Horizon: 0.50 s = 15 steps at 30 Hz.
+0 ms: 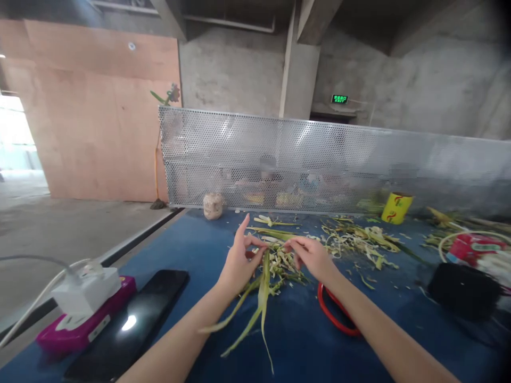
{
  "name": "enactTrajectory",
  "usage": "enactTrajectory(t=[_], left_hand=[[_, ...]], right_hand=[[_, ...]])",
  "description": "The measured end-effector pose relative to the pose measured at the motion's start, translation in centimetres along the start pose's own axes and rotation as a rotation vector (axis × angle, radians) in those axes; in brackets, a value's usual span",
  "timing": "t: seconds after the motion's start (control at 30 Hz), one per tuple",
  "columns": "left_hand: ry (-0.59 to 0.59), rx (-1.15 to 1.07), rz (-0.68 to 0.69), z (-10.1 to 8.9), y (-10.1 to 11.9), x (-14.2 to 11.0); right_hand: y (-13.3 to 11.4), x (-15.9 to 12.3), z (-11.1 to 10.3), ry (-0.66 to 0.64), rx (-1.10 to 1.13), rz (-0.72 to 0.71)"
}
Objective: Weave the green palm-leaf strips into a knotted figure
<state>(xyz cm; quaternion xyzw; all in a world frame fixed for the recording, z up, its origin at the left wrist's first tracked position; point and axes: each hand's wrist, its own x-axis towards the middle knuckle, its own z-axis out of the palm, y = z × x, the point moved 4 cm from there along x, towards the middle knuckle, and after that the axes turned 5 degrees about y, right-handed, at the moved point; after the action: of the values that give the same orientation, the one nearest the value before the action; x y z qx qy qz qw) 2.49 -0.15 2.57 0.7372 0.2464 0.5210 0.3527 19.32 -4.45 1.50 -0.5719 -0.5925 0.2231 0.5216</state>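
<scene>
My left hand [240, 256] pinches long yellow-green leaves [264, 290] between thumb and forefinger. Their loose ends hang toward me and spread over the blue table. Just to the right, my right hand [311, 255] has its fingertips drawn together near the top of the leaves; whatever they hold is too small to make out. Beneath and between both hands lies a pile of pale trimmed plant scraps [282, 266]. A red loop [339, 316] rests on the table, partly covered by my right forearm.
More scraps [365, 239] lie at the right. A phone [131, 324] and a purple power strip [85, 324] with white plugs sit at the left. Along the back stand a perforated metal screen [255, 143], a whitish roll [213, 206] and a yellow roll [396, 208]. A black object [465, 290] is at right.
</scene>
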Motion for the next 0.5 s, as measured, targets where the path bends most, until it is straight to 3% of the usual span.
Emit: enactTrajectory(t=[0.27,0.5], left_hand=[[0.021,0.09,0.033,-0.3,-0.1,-0.4],[0.001,0.278,0.129,0.0,0.0,-0.3]], right_hand=[[-1.5,0.6,3.4,-0.181,0.054,0.013],[-1.7,-0.4,2.9,-0.232,0.139,-0.022]])
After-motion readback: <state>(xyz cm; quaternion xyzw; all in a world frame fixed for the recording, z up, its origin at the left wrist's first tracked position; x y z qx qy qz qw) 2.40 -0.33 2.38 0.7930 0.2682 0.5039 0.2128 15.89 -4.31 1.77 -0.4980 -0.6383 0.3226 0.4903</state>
